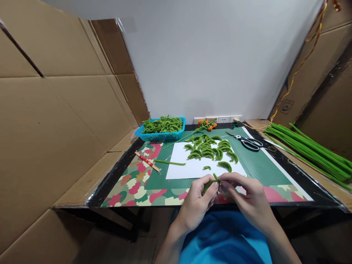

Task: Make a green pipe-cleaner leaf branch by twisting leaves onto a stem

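Observation:
My left hand [202, 194] is closed on a curled green pipe-cleaner leaf [208, 186] at the table's front edge. From the other side, my right hand [243, 189] pinches the upper end of the same leaf, where a short tip sticks up; the fingers partly hide it. Just beyond my hands, several finished green pipe-cleaner leaves [207, 150] lie on a white sheet [178, 172]. One larger leaf [224, 166] and a small curled piece [206, 168] lie nearest me. A straight green pipe cleaner [170, 162] crosses the sheet's left edge.
A blue basket [162, 136] heaped with green leaves stands at the back left. Chopsticks in a red wrapper [147, 161] lie at left. Orange pipe-cleaner flowers [207, 124] rest at the back, black-handled scissors [246, 141] at right. Long green pipe cleaners [310, 152] lie far right. Cardboard walls [68, 110] flank the table.

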Demonstrator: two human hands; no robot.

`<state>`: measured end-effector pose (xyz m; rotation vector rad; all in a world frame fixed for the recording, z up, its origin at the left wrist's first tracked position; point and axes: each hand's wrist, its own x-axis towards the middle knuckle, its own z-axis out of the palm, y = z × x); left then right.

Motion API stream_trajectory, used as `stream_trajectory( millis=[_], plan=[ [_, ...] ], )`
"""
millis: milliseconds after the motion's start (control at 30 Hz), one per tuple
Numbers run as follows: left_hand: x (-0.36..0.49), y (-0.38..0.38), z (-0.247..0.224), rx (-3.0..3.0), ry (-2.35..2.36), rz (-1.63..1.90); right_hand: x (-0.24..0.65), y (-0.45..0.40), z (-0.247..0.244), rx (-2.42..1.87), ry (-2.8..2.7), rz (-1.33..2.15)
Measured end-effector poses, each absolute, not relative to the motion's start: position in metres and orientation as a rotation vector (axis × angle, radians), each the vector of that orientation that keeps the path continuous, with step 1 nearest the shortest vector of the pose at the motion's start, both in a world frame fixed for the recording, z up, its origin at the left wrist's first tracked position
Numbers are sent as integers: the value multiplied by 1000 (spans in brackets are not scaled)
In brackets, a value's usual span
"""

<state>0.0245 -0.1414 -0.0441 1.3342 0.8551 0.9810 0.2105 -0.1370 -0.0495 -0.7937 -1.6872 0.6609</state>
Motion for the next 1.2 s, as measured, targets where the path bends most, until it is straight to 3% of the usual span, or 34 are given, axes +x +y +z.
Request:
stream_trajectory(
  millis=[400,1200],
  plan=[
    [17,-138,-30,1200,711,836,215,-135,-47,-718,-1682,936],
    [11,-131,-35,1049,599,839,195,-134,-54,-670,-1419,1132]
  ],
)
